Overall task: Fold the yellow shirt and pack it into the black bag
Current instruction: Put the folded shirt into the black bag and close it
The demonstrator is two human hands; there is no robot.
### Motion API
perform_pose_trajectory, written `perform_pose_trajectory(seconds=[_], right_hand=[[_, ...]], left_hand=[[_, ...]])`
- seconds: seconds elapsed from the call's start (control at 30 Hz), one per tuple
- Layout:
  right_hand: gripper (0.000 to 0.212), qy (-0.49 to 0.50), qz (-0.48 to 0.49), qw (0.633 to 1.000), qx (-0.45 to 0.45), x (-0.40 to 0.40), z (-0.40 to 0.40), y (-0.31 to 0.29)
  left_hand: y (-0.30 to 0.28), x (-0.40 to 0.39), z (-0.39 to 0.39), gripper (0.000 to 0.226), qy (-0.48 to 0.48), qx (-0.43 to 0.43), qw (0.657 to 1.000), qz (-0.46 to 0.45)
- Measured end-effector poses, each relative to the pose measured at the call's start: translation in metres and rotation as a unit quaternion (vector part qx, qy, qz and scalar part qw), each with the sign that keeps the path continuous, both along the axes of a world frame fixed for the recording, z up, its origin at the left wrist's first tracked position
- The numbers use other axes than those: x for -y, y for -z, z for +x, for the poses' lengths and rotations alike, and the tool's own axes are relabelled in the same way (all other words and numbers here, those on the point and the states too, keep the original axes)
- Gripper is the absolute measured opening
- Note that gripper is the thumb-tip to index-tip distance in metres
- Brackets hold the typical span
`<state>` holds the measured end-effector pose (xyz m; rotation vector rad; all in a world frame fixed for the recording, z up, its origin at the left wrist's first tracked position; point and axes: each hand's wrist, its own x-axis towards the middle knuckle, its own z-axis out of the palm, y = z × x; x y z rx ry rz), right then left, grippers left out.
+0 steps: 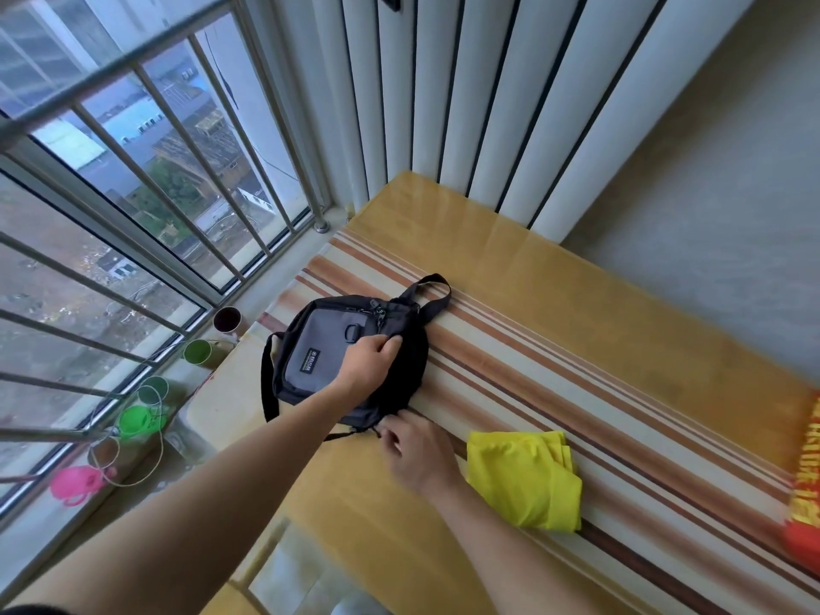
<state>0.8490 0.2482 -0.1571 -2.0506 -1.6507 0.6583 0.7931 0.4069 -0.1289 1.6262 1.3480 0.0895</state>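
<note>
A small black bag (pixel 324 348) with a grey front pocket lies flat on the striped cushion (pixel 554 370), its strap loop pointing away from me. My left hand (pixel 370 364) pinches the bag's top edge near the zip. At the bag's near corner, my right hand (pixel 415 454) has its fingers closed on a zip pull or small tab; which one is unclear. The yellow shirt (pixel 526 479) sits folded into a compact bundle on the cushion, just right of my right wrist and apart from the bag.
A barred window (pixel 146 224) runs along the left. On its sill stand a dark cup (pixel 227 320), green cups (pixel 197 350) and a pink object (pixel 73 483). A red and yellow cloth (pixel 805 494) lies at the right edge. White vertical panels (pixel 466 91) stand behind.
</note>
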Motion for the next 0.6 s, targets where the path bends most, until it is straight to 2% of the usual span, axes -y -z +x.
perform_pose_trajectory(seconds=[0.1,0.2,0.27,0.33,0.4,0.47,0.53,0.6], right_hand=[[0.015,0.089,0.015,0.996,0.005,-0.006,0.014,-0.009],[0.036,0.069,-0.038,0.997,0.024,-0.02,0.018,-0.008],[0.039,0.042,-0.113,0.992,0.046,-0.025,0.016,-0.005],[0.046,0.026,-0.137,0.987,0.082,-0.025,0.012,0.0],[0.055,0.028,-0.134,0.986,0.095,-0.024,0.009,0.003],[0.06,0.019,-0.137,0.985,0.1,-0.023,0.007,0.003],[0.063,0.011,-0.144,0.985,0.096,-0.021,0.008,0.003],[0.067,0.003,-0.165,0.983,0.079,-0.02,0.012,-0.001]], left_hand=[[0.0,0.001,-0.018,0.042,0.043,0.026,0.999,-0.018],[-0.007,0.006,-0.033,0.039,0.075,0.061,0.992,-0.087],[-0.009,0.005,-0.044,0.041,0.051,0.096,0.988,-0.11],[-0.011,-0.005,-0.056,0.05,-0.021,0.108,0.992,-0.061],[-0.011,-0.02,-0.073,0.048,-0.094,0.081,0.992,0.026],[-0.007,-0.033,-0.09,0.04,-0.124,0.022,0.988,0.095],[0.005,-0.037,-0.098,0.037,-0.111,-0.04,0.988,0.103],[0.018,-0.035,-0.093,0.035,-0.087,-0.082,0.991,0.066]])
